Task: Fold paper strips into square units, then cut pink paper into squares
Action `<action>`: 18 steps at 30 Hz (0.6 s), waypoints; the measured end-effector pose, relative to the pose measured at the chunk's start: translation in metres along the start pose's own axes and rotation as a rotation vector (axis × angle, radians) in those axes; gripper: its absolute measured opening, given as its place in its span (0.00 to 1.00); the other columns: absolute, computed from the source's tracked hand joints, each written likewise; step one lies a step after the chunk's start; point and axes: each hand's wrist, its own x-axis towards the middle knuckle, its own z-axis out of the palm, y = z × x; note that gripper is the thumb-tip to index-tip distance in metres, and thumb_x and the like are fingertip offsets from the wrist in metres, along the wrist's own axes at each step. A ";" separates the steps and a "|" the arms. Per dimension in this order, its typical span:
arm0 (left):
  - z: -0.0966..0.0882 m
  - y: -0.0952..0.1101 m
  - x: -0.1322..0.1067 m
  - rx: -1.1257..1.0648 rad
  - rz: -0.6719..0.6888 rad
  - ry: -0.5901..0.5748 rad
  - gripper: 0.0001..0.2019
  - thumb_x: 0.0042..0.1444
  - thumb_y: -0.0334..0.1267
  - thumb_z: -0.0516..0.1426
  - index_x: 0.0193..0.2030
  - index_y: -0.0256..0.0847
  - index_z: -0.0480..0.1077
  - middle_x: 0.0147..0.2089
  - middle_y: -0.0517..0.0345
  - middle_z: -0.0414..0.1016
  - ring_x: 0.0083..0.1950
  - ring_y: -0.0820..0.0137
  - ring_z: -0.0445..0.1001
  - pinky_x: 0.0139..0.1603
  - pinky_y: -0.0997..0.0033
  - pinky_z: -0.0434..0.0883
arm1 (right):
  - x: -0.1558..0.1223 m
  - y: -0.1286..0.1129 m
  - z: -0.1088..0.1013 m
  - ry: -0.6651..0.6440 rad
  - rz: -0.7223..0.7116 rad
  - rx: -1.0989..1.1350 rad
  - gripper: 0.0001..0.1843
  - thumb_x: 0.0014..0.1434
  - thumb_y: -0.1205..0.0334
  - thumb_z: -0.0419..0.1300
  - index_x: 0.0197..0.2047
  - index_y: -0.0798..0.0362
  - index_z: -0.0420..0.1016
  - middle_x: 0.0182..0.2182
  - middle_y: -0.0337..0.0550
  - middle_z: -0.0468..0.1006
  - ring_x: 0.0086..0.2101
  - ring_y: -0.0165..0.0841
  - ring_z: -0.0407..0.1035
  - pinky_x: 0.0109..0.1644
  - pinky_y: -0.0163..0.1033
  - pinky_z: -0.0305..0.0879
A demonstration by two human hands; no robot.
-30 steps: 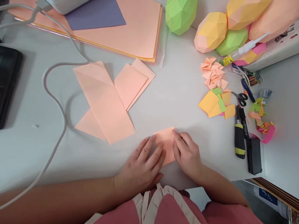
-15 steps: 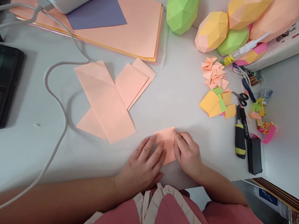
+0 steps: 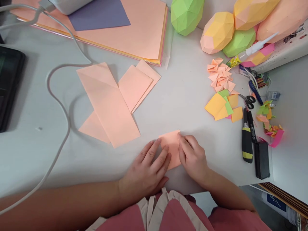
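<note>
A small peach sheet of paper [image 3: 172, 141] lies flat on the white table near its front edge. My left hand [image 3: 149, 165] rests on its left side, fingers spread and stretched over the paper. My right hand [image 3: 193, 157] pinches the paper's right edge near the far corner between thumb and forefinger. Whether the sheet is folded double I cannot tell. To the left lies a long peach strip [image 3: 108, 106] with a crease near its far end, on top of another peach piece [image 3: 95, 128]. Two peach rectangles [image 3: 136, 85] overlap beside it.
Folded paper bits [image 3: 221, 75], coloured squares [image 3: 215, 104], scissors [image 3: 249, 100], a cutter [image 3: 247, 144] and a black case [image 3: 262, 160] line the right. Faceted paper balls [image 3: 218, 32] and a glue tube [image 3: 237, 60] sit behind. A white cable [image 3: 64, 110] crosses the left, near a paper stack [image 3: 144, 41].
Both hands keep the same hold on the small peach sheet. The view has shifted very slightly; nothing else has visibly moved.
</note>
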 end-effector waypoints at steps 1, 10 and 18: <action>0.000 0.000 0.001 -0.007 -0.006 0.009 0.24 0.59 0.49 0.51 0.54 0.32 0.69 0.58 0.44 0.68 0.63 0.41 0.58 0.60 0.45 0.62 | 0.000 0.000 0.000 0.001 -0.002 -0.005 0.28 0.60 0.78 0.48 0.63 0.55 0.58 0.32 0.44 0.71 0.29 0.29 0.69 0.28 0.33 0.68; -0.002 -0.015 0.015 -0.059 0.066 0.139 0.10 0.59 0.31 0.53 0.45 0.31 0.72 0.44 0.48 0.72 0.54 0.55 0.67 0.59 0.51 0.67 | 0.001 0.002 0.003 0.019 -0.028 -0.020 0.23 0.61 0.77 0.48 0.59 0.58 0.63 0.32 0.45 0.71 0.30 0.29 0.69 0.29 0.33 0.68; 0.006 -0.030 0.028 -0.196 0.054 0.105 0.12 0.61 0.24 0.47 0.33 0.38 0.67 0.36 0.54 0.67 0.49 0.64 0.67 0.48 0.62 0.73 | 0.002 0.004 0.006 -0.037 -0.014 -0.130 0.17 0.62 0.75 0.46 0.47 0.60 0.72 0.30 0.44 0.70 0.27 0.29 0.66 0.26 0.31 0.64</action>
